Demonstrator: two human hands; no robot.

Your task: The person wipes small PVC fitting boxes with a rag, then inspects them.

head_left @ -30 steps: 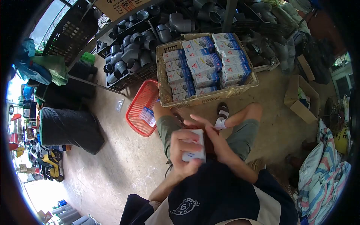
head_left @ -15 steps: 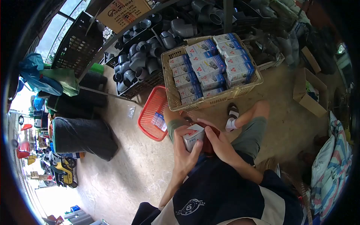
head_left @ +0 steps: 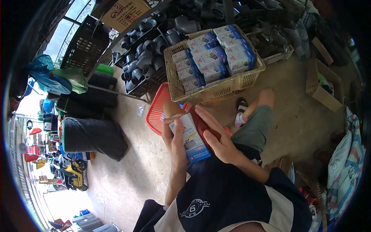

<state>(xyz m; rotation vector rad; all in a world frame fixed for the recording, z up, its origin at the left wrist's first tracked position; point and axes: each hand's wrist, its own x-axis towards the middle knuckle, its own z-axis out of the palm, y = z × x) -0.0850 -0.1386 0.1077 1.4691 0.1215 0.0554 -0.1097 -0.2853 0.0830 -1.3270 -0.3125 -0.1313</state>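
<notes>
A white and blue cardboard box (head_left: 190,136), printed with a picture on its face, is held upright close to my lap. My left hand (head_left: 174,139) is closed on its left side, with the thumb along the front near the top. My right hand (head_left: 221,144) lies against the box's right side, gripping a reddish-brown, cloth-like piece (head_left: 200,124) between thumb and fingers. That piece presses along the box's edge. Just beyond my hands stands a yellowish plastic crate (head_left: 216,92) stacked with similar boxes (head_left: 210,57).
A red plastic basket (head_left: 156,112) sits on the floor, partly behind my knee and the crate. Grey pipe elbows (head_left: 145,62) fill black crates behind it. A dark mesh roll (head_left: 92,137) stands at left. An open carton (head_left: 324,85) is at right, near a striped sack (head_left: 344,154).
The box has turned in my hands, so its long printed face now shows instead of its end. The right fingers have straightened along it. The view has shifted slightly.
</notes>
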